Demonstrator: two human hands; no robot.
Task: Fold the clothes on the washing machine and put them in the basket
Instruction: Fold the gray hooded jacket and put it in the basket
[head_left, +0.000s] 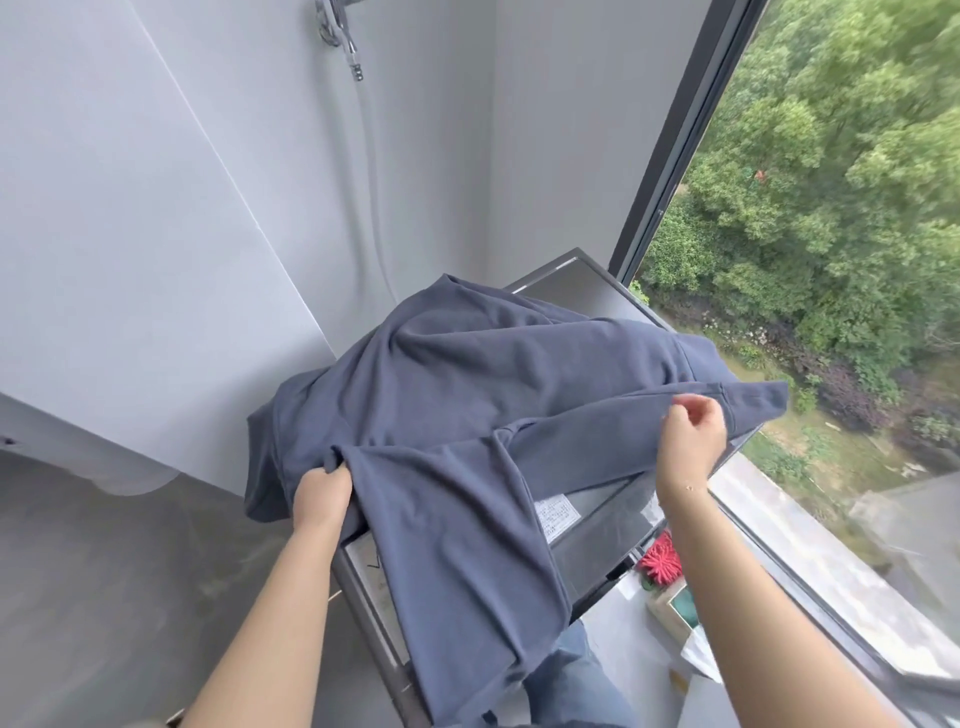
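Note:
A slate-blue long-sleeved top (467, 395) lies spread over the top of the dark grey washing machine (597, 291), with part of it hanging over the near edge. My left hand (322, 493) grips a bunch of the fabric near the machine's left front. My right hand (691, 436) pinches one sleeve near its cuff and holds it lifted over the machine's right side. No basket is in view.
A grey wall with a hose (363, 171) stands behind the machine. A large window (831, 260) runs along the right. On the sill beside the machine sit a red fluffy object (662, 561) and a small box (675, 608). Grey floor lies at left.

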